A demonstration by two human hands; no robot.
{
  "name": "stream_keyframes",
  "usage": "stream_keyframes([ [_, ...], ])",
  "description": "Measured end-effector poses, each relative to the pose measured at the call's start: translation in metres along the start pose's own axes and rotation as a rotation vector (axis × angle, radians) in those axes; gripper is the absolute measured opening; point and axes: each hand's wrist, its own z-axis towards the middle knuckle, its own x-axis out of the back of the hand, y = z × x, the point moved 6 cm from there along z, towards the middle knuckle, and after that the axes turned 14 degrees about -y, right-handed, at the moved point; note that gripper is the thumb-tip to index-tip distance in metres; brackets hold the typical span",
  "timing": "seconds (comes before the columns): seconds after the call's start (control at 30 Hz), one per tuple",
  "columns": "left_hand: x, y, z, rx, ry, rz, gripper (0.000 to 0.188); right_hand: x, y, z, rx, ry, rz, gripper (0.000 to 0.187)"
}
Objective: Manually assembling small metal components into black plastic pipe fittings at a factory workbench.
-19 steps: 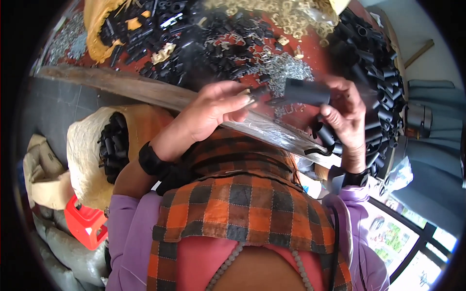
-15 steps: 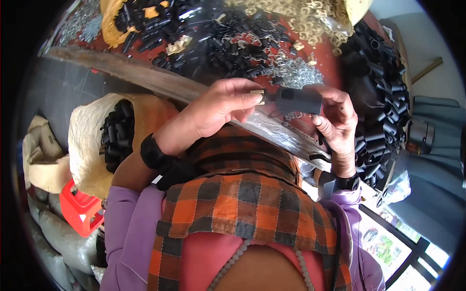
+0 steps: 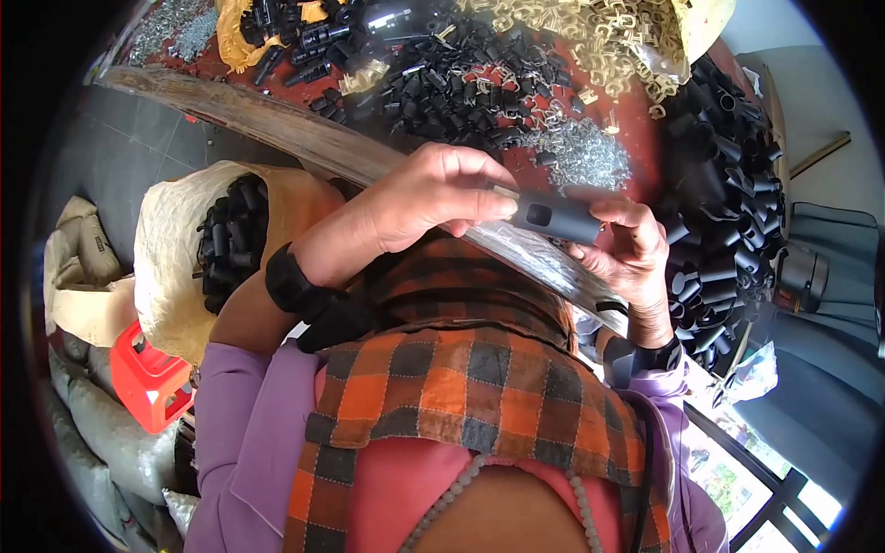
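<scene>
A short black tube [image 3: 573,221] with a dark oblong slot in its side lies between my two hands, above the wooden edge of the work table. My right hand [image 3: 634,251] is closed round its right end, thumb below and fingers above. At the tube's left end, my left hand [image 3: 452,195] pinches a small brass-coloured piece [image 3: 504,192] between thumb and fingers, up against the tube's mouth. My left fingers partly cover that piece, so its full shape and whatever sits inside the tube are hidden.
On the red table top lie small black parts [image 3: 433,101], silver metal pieces [image 3: 590,157] and brass-coloured buckle-like pieces [image 3: 613,46]. Black tubes [image 3: 728,203] are heaped at the right. A wooden board [image 3: 249,115] edges the table; an open sack [image 3: 166,267] and red stool [image 3: 147,382] stand left.
The brass-coloured piece, apart from the tube before, is now against its left end. The tube has turned so its slot shows, its right end tipping lower. My hands have come closer together.
</scene>
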Motion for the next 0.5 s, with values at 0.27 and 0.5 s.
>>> stream_keyframes([
  [0.27, 0.002, 0.006, 0.0, 0.019, 0.054, 0.118, 0.024, -0.002, 0.002, -0.001, -0.033, 0.051, 0.002, 0.037],
  [0.5, -0.002, 0.015, 0.002, -0.028, 0.105, 0.245, 0.024, 0.001, 0.009, -0.004, -0.06, 0.087, 0.065, 0.037],
])
